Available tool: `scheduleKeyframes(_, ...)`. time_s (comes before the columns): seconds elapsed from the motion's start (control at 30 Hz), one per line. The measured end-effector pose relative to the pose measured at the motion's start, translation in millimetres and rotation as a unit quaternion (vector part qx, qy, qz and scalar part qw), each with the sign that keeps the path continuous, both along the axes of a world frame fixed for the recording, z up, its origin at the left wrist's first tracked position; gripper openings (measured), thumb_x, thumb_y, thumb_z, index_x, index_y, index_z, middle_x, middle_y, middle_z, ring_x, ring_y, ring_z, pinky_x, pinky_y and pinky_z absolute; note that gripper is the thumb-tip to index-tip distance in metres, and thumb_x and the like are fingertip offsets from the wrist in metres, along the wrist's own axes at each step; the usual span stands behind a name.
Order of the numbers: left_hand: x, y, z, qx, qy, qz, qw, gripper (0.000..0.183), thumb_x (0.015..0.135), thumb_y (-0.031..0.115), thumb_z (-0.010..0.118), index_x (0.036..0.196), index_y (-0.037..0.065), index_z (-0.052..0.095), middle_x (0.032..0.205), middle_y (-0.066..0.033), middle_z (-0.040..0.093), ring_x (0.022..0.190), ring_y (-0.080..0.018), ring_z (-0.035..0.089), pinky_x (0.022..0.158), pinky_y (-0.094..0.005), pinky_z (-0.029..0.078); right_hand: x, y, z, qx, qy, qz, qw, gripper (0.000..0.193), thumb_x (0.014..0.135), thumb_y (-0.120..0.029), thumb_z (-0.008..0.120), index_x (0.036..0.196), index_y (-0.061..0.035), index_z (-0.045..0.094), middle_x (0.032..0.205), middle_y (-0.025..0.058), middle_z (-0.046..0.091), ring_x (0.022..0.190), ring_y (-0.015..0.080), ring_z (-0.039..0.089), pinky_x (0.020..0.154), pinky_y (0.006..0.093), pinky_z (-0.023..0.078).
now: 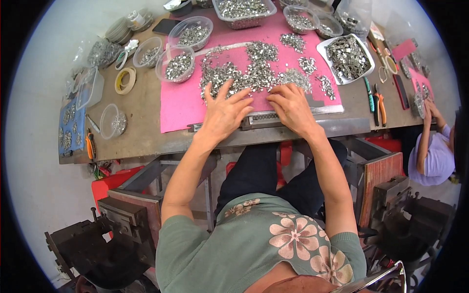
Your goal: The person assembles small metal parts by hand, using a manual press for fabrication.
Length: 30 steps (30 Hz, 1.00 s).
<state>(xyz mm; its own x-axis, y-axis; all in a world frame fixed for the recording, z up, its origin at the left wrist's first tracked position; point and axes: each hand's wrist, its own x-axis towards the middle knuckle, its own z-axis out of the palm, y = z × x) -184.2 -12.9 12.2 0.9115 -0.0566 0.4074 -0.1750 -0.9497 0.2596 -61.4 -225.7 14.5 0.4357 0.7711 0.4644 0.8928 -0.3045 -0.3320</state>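
Observation:
Small shiny metal pieces (pixel 222 77) lie in a loose heap on a pink mat (pixel 178 110). My left hand (pixel 225 111) reaches over the near edge of the heap with its fingers spread, and I see nothing held in it. Across from it, my right hand (pixel 293 108) has its thumb and fingers drawn together at the heap's near right side. Whatever may be between those fingertips is too small or hidden to make out. A narrow metal bar with a row of small parts (pixel 262 118) lies along the bench edge between my hands, partly covered by them.
Clear tubs (pixel 177 73) of metal pieces stand behind the mat. A white tray (pixel 320 46) of darker linked parts sits at right, near orange-handled pliers (pixel 382 110). A tape roll (pixel 125 80) lies left. Another person (pixel 435 151) works at far right.

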Motion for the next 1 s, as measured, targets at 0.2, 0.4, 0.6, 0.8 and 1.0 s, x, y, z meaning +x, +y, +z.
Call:
scheduleKeyframes(0.2, -8.1, 0.1, 2.9, -0.006, 0.020, 0.014, 1.000, 0.039, 0.099, 0.039, 0.061, 0.130, 0.018, 0.071, 0.144, 0.0042, 0.061, 0.148, -0.0354, 0.036, 0.113, -0.0759, 0.010, 4.4, 6.5, 3.9, -0.010, -0.033, -0.026, 0.999, 0.030, 0.091, -0.010, 0.068, 0.120, -0.0046, 0.069, 0.131, 0.0080, 0.065, 0.126, 0.0305, 0.055, 0.107, 0.0452, 0.041)
scheduleKeyframes(0.4, -12.8, 7.3, -3.6, -0.008, 0.074, -0.004, 0.997, 0.044, 0.103, 0.044, 0.053, 0.133, 0.016, 0.069, 0.146, 0.0033, 0.059, 0.150, -0.0384, 0.031, 0.113, -0.0792, 0.003, 2.1, -8.6, 2.4, -0.094, 0.015, 0.045, 0.994, 0.030, 0.094, -0.010, 0.064, 0.123, -0.0031, 0.068, 0.137, 0.0085, 0.064, 0.135, 0.0301, 0.052, 0.114, 0.0491, 0.036)
scheduleKeyframes(0.6, 10.5, 0.3, 1.6, -0.011, 0.023, 0.029, 0.999, 0.049, 0.105, 0.044, 0.050, 0.139, 0.011, 0.062, 0.153, -0.0027, 0.052, 0.150, -0.0425, 0.028, 0.112, -0.0797, 0.006, 11.1, -12.5, 5.7, 0.021, 0.081, 0.019, 0.996, 0.021, 0.091, -0.005, 0.066, 0.110, -0.0033, 0.073, 0.114, 0.0098, 0.070, 0.109, 0.0286, 0.062, 0.097, 0.0425, 0.046)
scheduleKeyframes(0.8, 12.3, -16.5, 1.8, 0.010, 0.108, -0.032, 0.994, 0.050, 0.109, 0.042, 0.038, 0.145, 0.013, 0.057, 0.157, 0.0006, 0.048, 0.153, -0.0439, 0.020, 0.115, -0.0757, 0.001, 7.0, -16.0, -3.0, 0.052, 0.063, -0.032, 0.996, 0.012, 0.089, -0.004, 0.069, 0.100, -0.0046, 0.072, 0.090, 0.0082, 0.062, 0.090, 0.0282, 0.059, 0.082, 0.0409, 0.045)
scheduleKeyframes(1.0, -18.9, -4.6, 9.3, -0.073, 0.121, -0.036, 0.989, 0.035, 0.106, 0.035, 0.052, 0.129, 0.016, 0.071, 0.139, 0.0014, 0.065, 0.145, -0.0371, 0.038, 0.117, -0.0676, 0.008, 8.5, -12.2, -3.4, 0.046, 0.081, -0.037, 0.995, 0.010, 0.088, -0.006, 0.070, 0.098, -0.0058, 0.072, 0.089, 0.0082, 0.060, 0.089, 0.0282, 0.059, 0.081, 0.0407, 0.044)
